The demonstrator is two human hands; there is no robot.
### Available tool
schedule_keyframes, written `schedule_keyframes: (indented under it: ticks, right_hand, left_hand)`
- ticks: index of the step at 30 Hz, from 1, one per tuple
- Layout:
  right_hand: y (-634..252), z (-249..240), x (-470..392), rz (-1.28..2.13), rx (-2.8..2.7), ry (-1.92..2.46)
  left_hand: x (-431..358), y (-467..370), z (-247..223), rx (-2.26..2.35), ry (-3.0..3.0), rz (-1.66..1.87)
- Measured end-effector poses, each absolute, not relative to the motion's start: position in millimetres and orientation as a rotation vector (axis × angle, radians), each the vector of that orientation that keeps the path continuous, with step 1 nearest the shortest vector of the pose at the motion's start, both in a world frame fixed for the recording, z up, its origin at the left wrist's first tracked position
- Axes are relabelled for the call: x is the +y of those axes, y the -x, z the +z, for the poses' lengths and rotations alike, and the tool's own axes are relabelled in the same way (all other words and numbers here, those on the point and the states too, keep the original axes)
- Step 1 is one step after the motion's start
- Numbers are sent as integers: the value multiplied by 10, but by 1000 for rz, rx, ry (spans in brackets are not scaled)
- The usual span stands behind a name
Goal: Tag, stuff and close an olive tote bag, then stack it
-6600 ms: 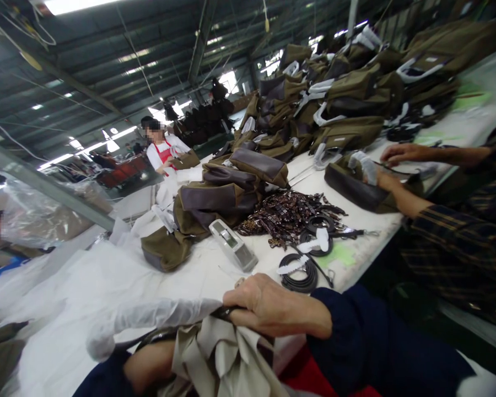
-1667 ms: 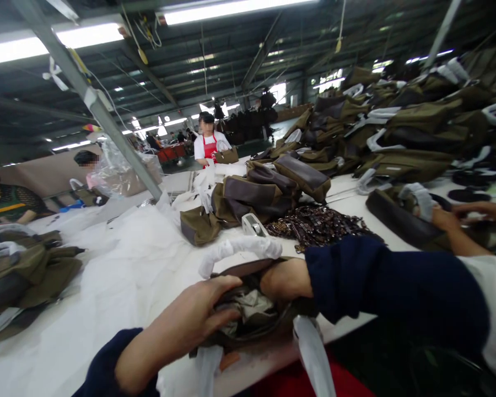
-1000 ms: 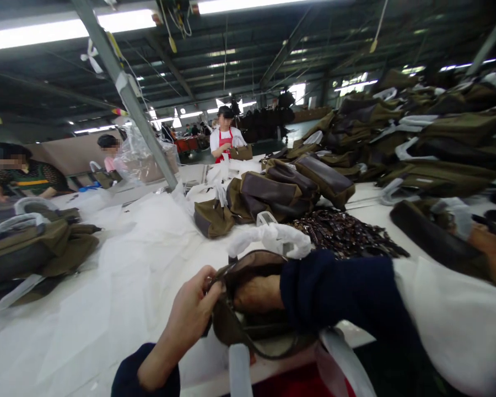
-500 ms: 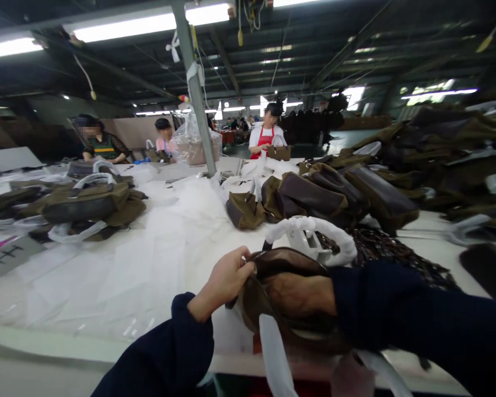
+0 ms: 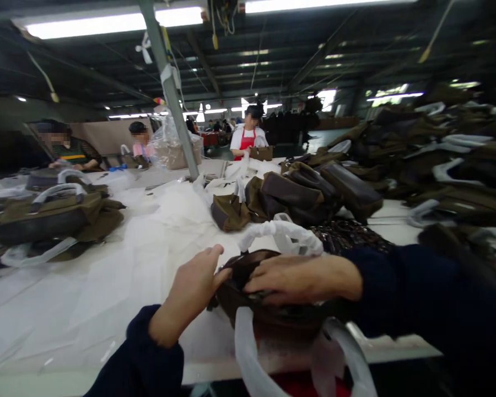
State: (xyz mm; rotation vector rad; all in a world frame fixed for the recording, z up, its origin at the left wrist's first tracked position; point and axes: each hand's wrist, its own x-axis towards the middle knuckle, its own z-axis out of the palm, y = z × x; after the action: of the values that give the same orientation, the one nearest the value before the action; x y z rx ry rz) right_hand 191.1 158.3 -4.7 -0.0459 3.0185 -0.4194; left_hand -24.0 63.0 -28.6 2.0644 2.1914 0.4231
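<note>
A dark brown handbag (image 5: 273,320) lies at the table's front edge with its mouth facing up. White wrapping covers its far handle (image 5: 287,229) and its near handle (image 5: 248,353), which hangs over the edge. At the bag's left end is my left hand (image 5: 190,289), thumb at the rim and forefinger raised apart from it. My right hand (image 5: 301,277) reaches over the mouth from the right. Its fingers are stretched out, with the tips just inside the opening, and the bag's inside is mostly hidden beneath them.
Several olive and brown bags (image 5: 289,196) lie beyond the handbag, with a larger heap (image 5: 450,160) at right. More bags (image 5: 49,218) are on the left. White sheets (image 5: 149,237) cover the table (image 5: 66,380). A metal post (image 5: 176,105) stands behind; co-workers (image 5: 248,138) are farther back.
My right hand has come up from deep inside the handbag to its mouth. My left hand has loosened from the rim, its forefinger lifting. The view has swung slightly right.
</note>
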Motion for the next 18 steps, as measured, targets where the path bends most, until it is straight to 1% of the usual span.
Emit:
schedule_keyframes:
  ticks: [1, 3, 4, 6, 7, 8, 9, 10, 12, 16, 18]
  right_hand:
    - [-2108, 105, 1565, -566, 3100, -27]
    - [-2556, 250, 1494, -814, 3263, -353]
    - [-2788, 230, 1444, -901, 3347, -625]
    - [-3207, 22, 1337, -969, 3426, -1433]
    - [-3374, -138, 1289, -929, 3346, -1842]
    - [-3501, -313, 1248, -948, 3201, -2055]
    - [-3583, -483, 1216, -1019, 3062, -2131]
    - [-3621, -634, 1194, -1141, 2946, -2110]
    - [-3586, -842, 1182, -1528, 2768, -1958]
    - [-3334, -903, 1284, -2475, 2459, -1707]
    - [-3244, -868, 1354, -2758, 2385, -1568]
  left_hand:
    - [616, 192, -220, 2217, -2141, 405]
    - [617, 42, -101, 2119, -2248, 424]
    - [635, -56, -56, 2012, -2275, 426]
    - [712, -283, -12, 1730, -2298, 385]
    - [773, -405, -15, 1581, -2304, 344]
    - [849, -528, -34, 1450, -2306, 300]
    - [937, -648, -67, 1347, -2306, 256]
    - [1033, -761, -109, 1282, -2303, 211]
    - [1226, -960, -208, 1219, -2277, 115]
    - [1495, -1157, -381, 1041, -2211, 53]
    - [1544, -1133, -459, 1045, -2152, 109]
